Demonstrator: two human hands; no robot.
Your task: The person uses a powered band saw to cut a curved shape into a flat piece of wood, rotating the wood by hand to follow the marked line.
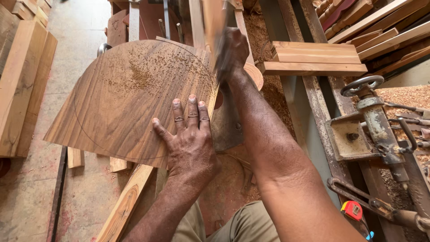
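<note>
While sawdust dusts the board (pixel 130 94), lumber (pixel 22 76) surrounds

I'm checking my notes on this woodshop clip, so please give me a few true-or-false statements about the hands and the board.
1. The left hand lies flat, fingers spread, on the wooden panel. True.
2. The right hand rests empty on the panel. False: it is raised at the panel's far edge, gripping a blurred wooden piece.
3. A circle line is drawn on the panel. True.
4. The panel's surface is free of sawdust. False: sawdust is scattered over its upper part.
5. A red tape measure lies at the lower right, by the metal machine parts. True.
</note>
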